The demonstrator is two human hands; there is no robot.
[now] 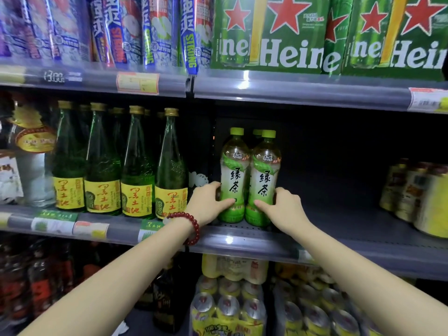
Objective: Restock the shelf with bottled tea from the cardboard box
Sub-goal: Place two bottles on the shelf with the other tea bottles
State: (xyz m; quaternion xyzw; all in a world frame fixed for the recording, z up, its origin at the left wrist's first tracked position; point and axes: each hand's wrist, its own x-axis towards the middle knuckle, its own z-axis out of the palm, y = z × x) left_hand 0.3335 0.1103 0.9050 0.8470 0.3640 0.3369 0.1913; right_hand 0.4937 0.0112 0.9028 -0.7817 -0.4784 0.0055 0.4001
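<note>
Tea bottles (249, 178) upright on shelf (339, 241), between hands (244, 204)

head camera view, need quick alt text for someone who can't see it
Two bare hands, the left hand and right hand, each grip a green tea bottle, the left bottle and right bottle, standing side by side on the middle shelf. Green glass bottles with yellow labels stand to their left; green beer cartons sit above.
</note>
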